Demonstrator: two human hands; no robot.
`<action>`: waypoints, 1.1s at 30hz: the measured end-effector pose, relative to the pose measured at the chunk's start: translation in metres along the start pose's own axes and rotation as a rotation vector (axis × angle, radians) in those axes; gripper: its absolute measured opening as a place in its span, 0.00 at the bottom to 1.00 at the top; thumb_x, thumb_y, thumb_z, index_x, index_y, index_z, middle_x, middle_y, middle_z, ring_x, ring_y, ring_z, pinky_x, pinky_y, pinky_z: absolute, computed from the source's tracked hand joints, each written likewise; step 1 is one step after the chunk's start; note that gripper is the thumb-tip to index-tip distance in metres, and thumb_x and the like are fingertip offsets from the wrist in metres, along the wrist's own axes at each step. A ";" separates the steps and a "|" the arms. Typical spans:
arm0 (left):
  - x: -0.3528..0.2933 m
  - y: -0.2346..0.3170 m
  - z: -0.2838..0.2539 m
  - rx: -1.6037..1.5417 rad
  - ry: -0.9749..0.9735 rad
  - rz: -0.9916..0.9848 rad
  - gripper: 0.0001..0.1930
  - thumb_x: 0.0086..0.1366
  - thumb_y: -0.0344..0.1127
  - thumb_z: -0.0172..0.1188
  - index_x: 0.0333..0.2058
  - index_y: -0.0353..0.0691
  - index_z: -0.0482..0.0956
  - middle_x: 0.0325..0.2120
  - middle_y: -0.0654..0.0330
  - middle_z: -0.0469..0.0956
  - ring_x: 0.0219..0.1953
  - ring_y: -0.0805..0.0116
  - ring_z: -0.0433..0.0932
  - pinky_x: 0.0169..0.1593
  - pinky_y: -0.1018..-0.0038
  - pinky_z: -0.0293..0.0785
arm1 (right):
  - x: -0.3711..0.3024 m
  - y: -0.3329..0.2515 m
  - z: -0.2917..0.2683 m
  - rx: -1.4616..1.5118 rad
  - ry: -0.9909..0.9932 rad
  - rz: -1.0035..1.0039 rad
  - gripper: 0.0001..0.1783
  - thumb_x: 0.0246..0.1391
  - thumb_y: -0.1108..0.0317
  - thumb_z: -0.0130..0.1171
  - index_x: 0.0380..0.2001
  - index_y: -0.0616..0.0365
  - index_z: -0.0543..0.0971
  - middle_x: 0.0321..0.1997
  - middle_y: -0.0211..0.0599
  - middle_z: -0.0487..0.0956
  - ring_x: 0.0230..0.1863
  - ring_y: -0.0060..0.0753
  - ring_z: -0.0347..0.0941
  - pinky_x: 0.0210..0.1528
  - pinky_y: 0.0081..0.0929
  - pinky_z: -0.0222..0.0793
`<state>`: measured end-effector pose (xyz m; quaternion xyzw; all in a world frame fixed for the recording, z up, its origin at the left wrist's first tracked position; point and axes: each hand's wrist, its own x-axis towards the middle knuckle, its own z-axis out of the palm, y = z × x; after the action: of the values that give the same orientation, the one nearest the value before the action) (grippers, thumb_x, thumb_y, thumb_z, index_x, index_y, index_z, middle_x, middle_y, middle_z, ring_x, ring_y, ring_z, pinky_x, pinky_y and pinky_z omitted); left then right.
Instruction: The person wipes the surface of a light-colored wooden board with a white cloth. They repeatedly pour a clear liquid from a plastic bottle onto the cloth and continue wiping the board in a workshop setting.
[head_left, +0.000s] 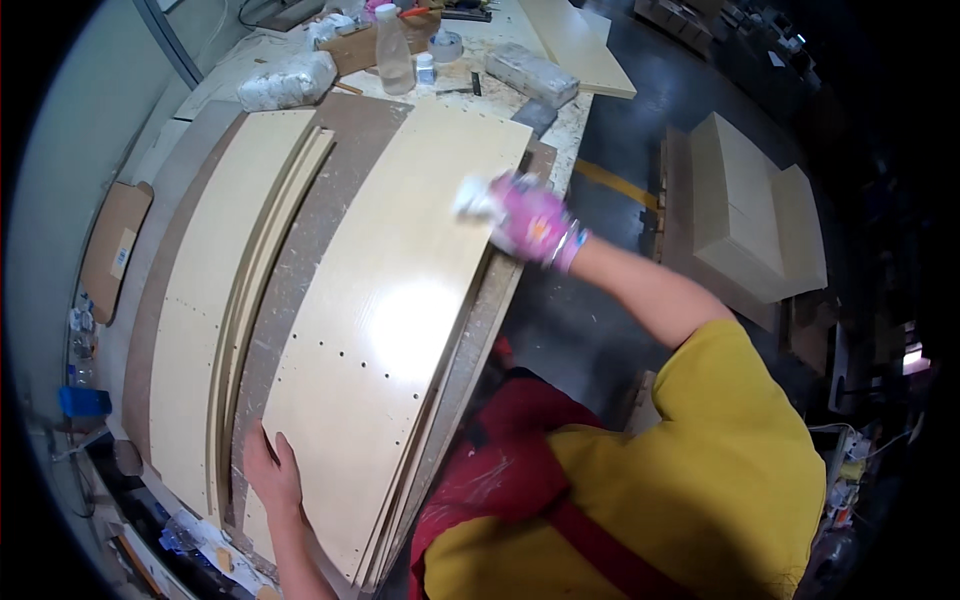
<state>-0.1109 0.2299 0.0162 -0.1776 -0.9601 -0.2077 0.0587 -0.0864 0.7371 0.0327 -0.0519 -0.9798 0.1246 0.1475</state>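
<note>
A pale wooden panel (385, 240) with rows of small drilled holes lies before me, on top of a stack of similar boards. My right hand (530, 218), in a pink patterned glove, is closed on a white cloth (474, 198) at the panel's right edge, towards its far end. Both are smeared by motion. My bare left hand (273, 470) rests at the near left edge of the panel, its thumb and fingers apart and nothing held. To the left lies a second stack of pale panels (205, 290), also with holes.
At the table's far end stand a clear bottle (393, 60), a small white bottle (425, 70), a tape roll (445, 45) and wrapped bundles (288, 82), (530, 75). Pale boards (735, 210) are stacked on the floor at right. A cardboard piece (117, 250) leans at left.
</note>
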 end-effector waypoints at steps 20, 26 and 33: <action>0.078 0.190 0.066 -0.020 -0.262 0.430 0.24 0.59 0.49 0.58 0.55 0.57 0.72 0.61 0.62 0.64 0.63 0.55 0.61 0.62 0.52 0.54 | 0.238 0.054 0.065 0.056 -0.293 -0.393 0.18 0.50 0.60 0.57 0.45 0.51 0.74 0.41 0.47 0.77 0.43 0.53 0.75 0.45 0.44 0.70; 0.073 0.184 0.066 -0.113 -0.239 0.421 0.27 0.55 0.45 0.62 0.55 0.55 0.72 0.61 0.62 0.64 0.63 0.55 0.62 0.60 0.50 0.57 | 0.166 -0.154 0.075 0.309 -0.688 -0.872 0.18 0.46 0.63 0.58 0.43 0.53 0.74 0.40 0.48 0.77 0.43 0.53 0.75 0.44 0.43 0.71; 0.058 0.154 0.062 -0.116 -0.109 0.394 0.23 0.60 0.47 0.58 0.53 0.48 0.72 0.58 0.56 0.65 0.62 0.54 0.62 0.61 0.52 0.57 | 0.138 -0.241 0.092 0.568 -1.017 -0.779 0.20 0.52 0.62 0.58 0.49 0.52 0.76 0.46 0.38 0.79 0.46 0.34 0.76 0.47 0.32 0.71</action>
<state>-0.1114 0.4052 0.0290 -0.3758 -0.8952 -0.2371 0.0358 -0.2608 0.5029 0.0483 0.4084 -0.8039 0.3229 -0.2876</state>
